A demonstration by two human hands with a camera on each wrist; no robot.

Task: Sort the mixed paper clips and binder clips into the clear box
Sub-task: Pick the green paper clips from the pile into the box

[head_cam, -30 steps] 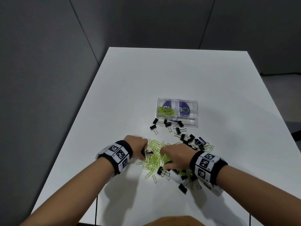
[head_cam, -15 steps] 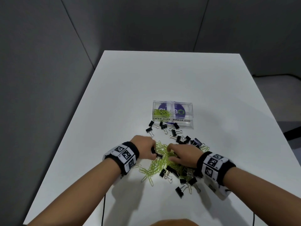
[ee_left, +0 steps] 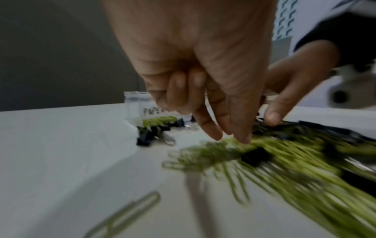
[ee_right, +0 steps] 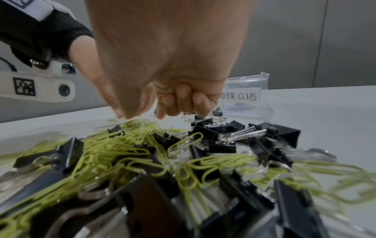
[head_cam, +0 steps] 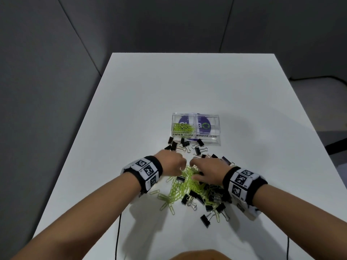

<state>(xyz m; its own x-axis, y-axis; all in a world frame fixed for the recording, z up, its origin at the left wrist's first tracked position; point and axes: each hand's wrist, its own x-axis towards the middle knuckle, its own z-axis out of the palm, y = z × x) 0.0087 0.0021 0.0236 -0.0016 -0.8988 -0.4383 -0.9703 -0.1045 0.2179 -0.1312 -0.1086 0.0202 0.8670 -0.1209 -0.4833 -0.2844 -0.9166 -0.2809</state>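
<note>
Both hands have moved closer together over the mixed pile since half a second ago, and the clear box now sits lower and nearer in the head view. Nearest the viewer, a heap of green paper clips tangled with black binder clips lies on the white surface; they overlap too much to count, though roughly ten binder clips show in the heap. The left hand reaches into the pile with two fingers extended down to the green clips and the others curled; whether it pinches a clip is unclear through motion blur. The right hand has its fingers curled, apparently around a green paper clip, thumb pointing down at the pile. Beyond the hands, about eight more binder clips lie scattered just before the clear box. The box has two compartments: the left, labelled paper clips, holds a small green heap; the right, labelled binder clips, shows only a purple sticker.
</note>
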